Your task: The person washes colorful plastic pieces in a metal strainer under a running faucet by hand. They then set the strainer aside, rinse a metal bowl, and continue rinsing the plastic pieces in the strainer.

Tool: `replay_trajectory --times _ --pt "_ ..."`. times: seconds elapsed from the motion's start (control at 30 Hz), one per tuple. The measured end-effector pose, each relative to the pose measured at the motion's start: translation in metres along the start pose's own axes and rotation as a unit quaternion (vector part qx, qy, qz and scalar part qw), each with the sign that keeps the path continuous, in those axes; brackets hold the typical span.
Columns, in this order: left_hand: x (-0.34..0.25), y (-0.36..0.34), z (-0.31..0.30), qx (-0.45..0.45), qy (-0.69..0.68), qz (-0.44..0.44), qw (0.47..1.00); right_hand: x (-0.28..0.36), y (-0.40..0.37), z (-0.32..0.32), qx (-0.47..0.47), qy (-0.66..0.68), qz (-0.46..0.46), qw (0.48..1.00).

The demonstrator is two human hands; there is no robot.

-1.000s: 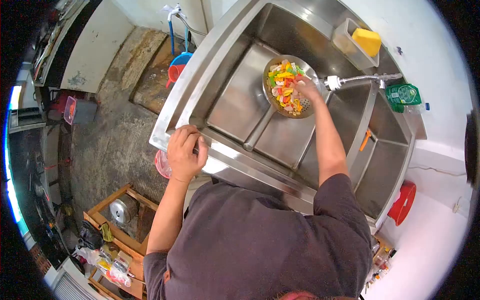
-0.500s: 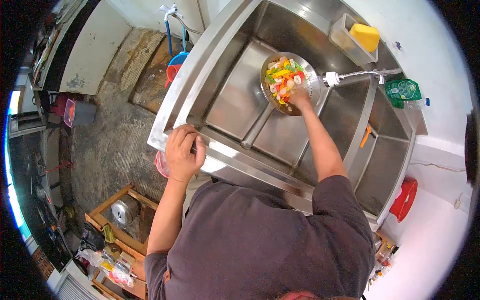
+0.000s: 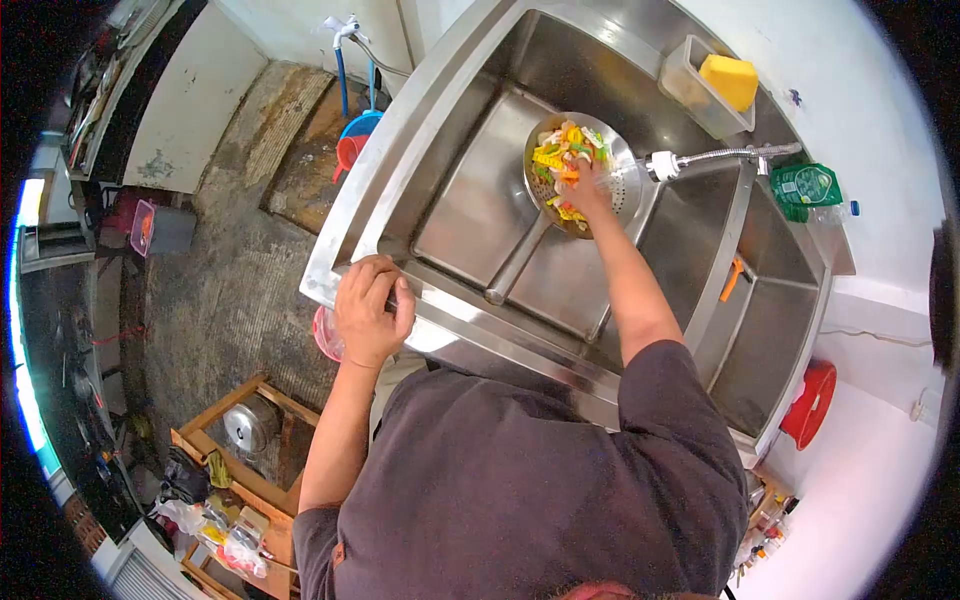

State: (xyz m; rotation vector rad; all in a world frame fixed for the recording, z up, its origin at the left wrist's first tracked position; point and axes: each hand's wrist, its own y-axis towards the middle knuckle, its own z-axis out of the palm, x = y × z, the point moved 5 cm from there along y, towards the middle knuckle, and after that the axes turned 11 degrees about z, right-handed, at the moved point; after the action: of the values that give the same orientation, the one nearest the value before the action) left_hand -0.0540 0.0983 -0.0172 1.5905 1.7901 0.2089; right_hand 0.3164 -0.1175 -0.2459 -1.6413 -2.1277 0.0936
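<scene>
A round metal strainer (image 3: 625, 195) with a perforated bowl and a long thick handle (image 3: 518, 262) rests in the steel sink. Cut vegetables (image 3: 560, 155) in yellow, orange, green and white lie in its bowl. Among them is my right hand (image 3: 588, 192), its fingers stretched out and touching the pieces; the fingertips are partly hidden. My left hand (image 3: 372, 308) lies at the sink's near left corner, fingers curled over the steel rim (image 3: 445, 306). Close to the strainer's right side is the white tap head (image 3: 662, 165) on its flexible metal hose.
A plastic tub (image 3: 690, 85) with a yellow sponge (image 3: 728, 82) stands on the sink's back ledge. Beside the tap lies a green pouch (image 3: 806, 185). An orange-handled tool (image 3: 733, 279) sits in the smaller right basin. On the floor at left are a blue bucket (image 3: 362, 124) and a wooden frame (image 3: 220, 395).
My right hand has shifted slightly left and deeper into the vegetables, and the pieces have been moved around. My left hand stays on the rim. The view has shifted a little.
</scene>
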Motion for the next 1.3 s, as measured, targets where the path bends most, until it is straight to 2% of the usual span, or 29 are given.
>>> replay_trajectory --times 0.1,0.13,0.17,0.27,0.3,0.37,0.43,0.5,0.57,0.63,0.67,0.7,0.77,0.83,0.87,0.9,0.93,1.03,1.07,1.17,1.23,1.3 --pt "-0.001 0.002 -0.002 0.015 -0.016 -0.015 1.000 -0.038 0.050 0.015 -0.004 0.023 0.017 1.000" --pt "-0.001 0.004 -0.003 0.015 -0.014 -0.016 1.000 -0.031 0.051 -0.004 0.042 -0.001 0.071 0.997" --pt "-0.002 0.004 -0.003 0.018 -0.014 -0.017 1.000 -0.018 0.048 -0.021 0.044 -0.002 0.071 0.996" --pt "0.001 0.000 0.002 0.007 0.000 -0.003 1.000 0.014 0.047 -0.048 0.055 0.012 0.036 0.998" --pt "0.000 0.001 0.002 0.009 0.001 -0.001 1.000 0.017 0.050 -0.037 0.056 0.014 0.037 0.998" --pt "-0.002 0.004 0.000 0.014 -0.008 -0.005 1.000 0.031 0.058 -0.012 -0.021 -0.039 -0.072 0.996" --pt "-0.003 0.004 0.000 0.017 -0.007 -0.011 1.000 0.047 0.034 -0.006 -0.015 -0.082 -0.056 0.995" --pt "-0.001 0.003 0.001 0.018 -0.009 -0.019 1.000 0.047 0.028 0.003 -0.068 -0.115 -0.066 0.989" --pt "0.001 0.002 0.002 0.008 -0.005 -0.013 1.000 0.033 0.037 0.018 -0.075 -0.109 -0.079 0.988" --pt "0.000 0.003 0.001 0.006 0.001 -0.012 1.000 0.007 0.062 0.034 -0.071 -0.159 -0.082 0.981" --pt "0.000 0.003 0.000 0.004 0.005 -0.008 1.000 -0.002 0.067 0.026 -0.050 -0.087 -0.065 0.993" --pt "0.001 0.003 0.000 0.004 0.006 -0.008 1.000 -0.002 0.065 0.012 -0.050 -0.087 -0.065 0.993" --pt "0.003 0.001 0.002 0.010 -0.004 -0.008 1.000 0.003 0.053 -0.024 0.009 -0.020 -0.067 0.998" --pt "0.002 0.000 0.003 0.011 -0.003 -0.011 1.000 0.004 0.052 -0.031 0.023 -0.021 -0.064 0.997" --pt "0.002 0.001 0.004 0.009 0.001 -0.010 1.000 0.012 0.054 -0.034 0.022 -0.029 -0.112 0.993" --pt "0.002 0.002 0.004 0.009 -0.001 -0.007 1.000 0.019 0.054 -0.034 0.020 -0.036 -0.161 0.986" --pt "0.001 0.003 0.003 0.014 -0.003 -0.006 1.000 0.027 0.047 -0.030 0.018 -0.034 -0.159 0.987" --pt "0.001 0.001 0.004 0.019 -0.004 -0.008 1.000 0.064 0.011 -0.008 -0.083 0.035 -0.164 0.982" --pt "0.002 0.001 0.005 0.018 -0.004 -0.013 1.000 0.068 0.008 0.006 -0.084 0.038 -0.164 0.982" --pt "0.002 0.001 0.005 0.017 -0.006 -0.007 1.000 0.062 0.000 0.032 -0.120 0.008 -0.183 0.976" --pt "0.002 0.001 0.004 0.017 -0.004 -0.010 1.000 0.045 0.000 0.035 -0.029 -0.257 -0.200 0.945" --pt "0.002 0.002 0.003 0.017 -0.002 -0.011 1.000 0.024 0.005 0.015 -0.027 -0.227 -0.191 0.955"
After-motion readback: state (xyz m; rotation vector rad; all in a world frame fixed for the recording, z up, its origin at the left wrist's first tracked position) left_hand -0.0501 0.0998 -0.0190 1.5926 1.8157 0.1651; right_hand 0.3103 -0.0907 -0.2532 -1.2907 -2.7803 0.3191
